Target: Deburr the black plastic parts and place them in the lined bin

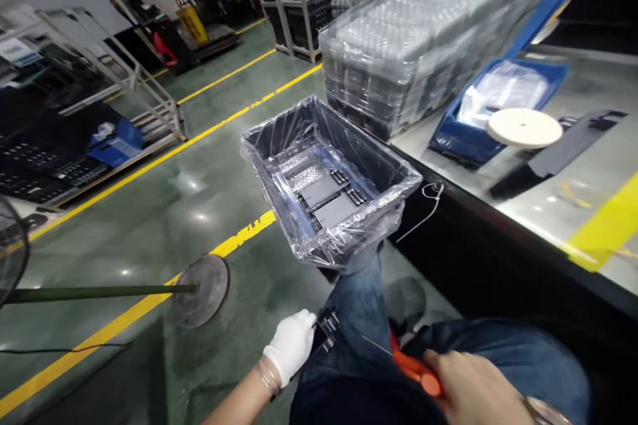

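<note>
Gloved left hand (292,344) grips a dark part (326,332); right hand (473,388) clasps, seemingly, orange-handled scissors (416,372) beside it.

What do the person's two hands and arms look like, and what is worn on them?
The left hand wears a white glove reaching to the wrist, with thin bracelets just behind the cuff; the forearm has no sleeve. The right hand is bare, with no glove, and something like a watch or metal band shows at its wrist near the picture's lower edge.

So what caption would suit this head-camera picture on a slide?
Seated person's gloved left hand holds small black part; right hand grips orange-handled tool, plastic-lined bin on knee.
</note>
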{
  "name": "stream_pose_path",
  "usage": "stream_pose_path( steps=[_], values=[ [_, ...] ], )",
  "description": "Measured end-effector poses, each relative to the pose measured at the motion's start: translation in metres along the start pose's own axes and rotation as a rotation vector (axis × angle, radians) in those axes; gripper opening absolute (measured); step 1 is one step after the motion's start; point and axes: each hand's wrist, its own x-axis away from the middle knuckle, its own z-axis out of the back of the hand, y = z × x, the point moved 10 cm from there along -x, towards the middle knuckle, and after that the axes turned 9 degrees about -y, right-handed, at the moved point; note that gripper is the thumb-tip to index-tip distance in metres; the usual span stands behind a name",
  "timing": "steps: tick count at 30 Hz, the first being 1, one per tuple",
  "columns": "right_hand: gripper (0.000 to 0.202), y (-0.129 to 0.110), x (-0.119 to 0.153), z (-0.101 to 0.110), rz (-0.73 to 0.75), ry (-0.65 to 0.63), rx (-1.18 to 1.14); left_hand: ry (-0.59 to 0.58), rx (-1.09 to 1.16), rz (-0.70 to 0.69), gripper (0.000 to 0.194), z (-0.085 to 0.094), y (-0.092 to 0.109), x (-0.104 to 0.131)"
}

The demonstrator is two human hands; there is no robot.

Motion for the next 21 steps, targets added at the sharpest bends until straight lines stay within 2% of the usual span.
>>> stream_pose_path(
  steps=[5,15,18,21],
  values=[
    [0.031,-0.010,-0.016,0.005,0.005,0.013,-0.017,0.014,0.008,-0.001,0.041,-0.006,-0.007,-0.005],
    [0.025,-0.012,-0.039,0.003,0.033,0.110,-0.024,0.008,0.095,-0.020,0.048,-0.003,-0.004,-0.002],
    [0.024,-0.007,-0.037,0.002,0.035,0.134,-0.041,-0.002,0.105,0.004,0.049,-0.003,-0.004,-0.002],
    [0.024,-0.003,-0.024,0.003,0.056,0.172,-0.050,0.019,0.116,0.056,0.048,-0.003,-0.005,-0.003]
  ],
)
